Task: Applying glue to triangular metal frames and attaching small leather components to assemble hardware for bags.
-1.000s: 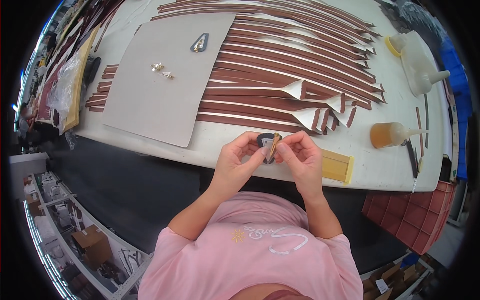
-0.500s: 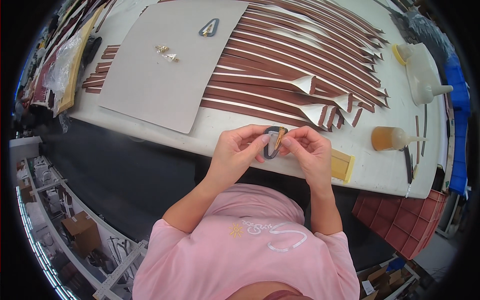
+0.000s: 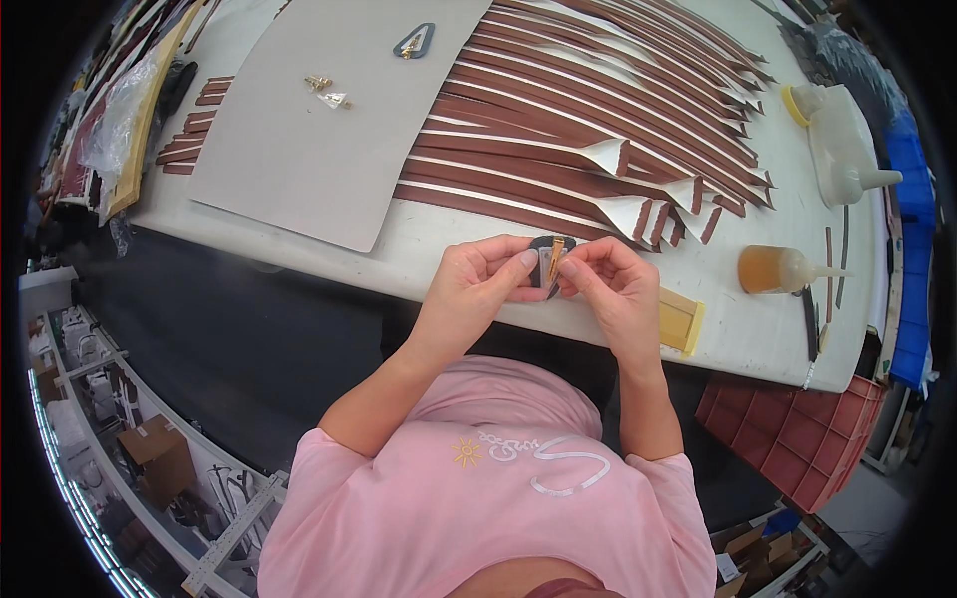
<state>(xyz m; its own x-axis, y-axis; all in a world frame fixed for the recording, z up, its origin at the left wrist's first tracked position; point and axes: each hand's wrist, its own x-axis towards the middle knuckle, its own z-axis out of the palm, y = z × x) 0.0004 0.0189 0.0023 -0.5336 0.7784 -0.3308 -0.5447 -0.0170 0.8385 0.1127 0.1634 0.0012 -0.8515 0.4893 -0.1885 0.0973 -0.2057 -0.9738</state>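
Fingers (image 3: 525,260) pinched: our left hand (image 3: 474,284) grips a dark triangle (image 3: 539,242), right hand (image 3: 616,289) a gold clip (image 3: 556,251)
Grey board (image 3: 289,169) covers some brown strips (image 3: 558,149); our fingers hide the triangle's edges.

Off the near-left side of the white table (image 3: 718,271) stand a shelf rack (image 3: 100,365) and, farther out, bright light strips (image 3: 76,510); grey floor (image 3: 859,506) shows off its near-right corner.

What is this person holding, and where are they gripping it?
A dark triangular piece with a gold clip: the left hand pinches its left side, the right hand its right side, beside the clip.
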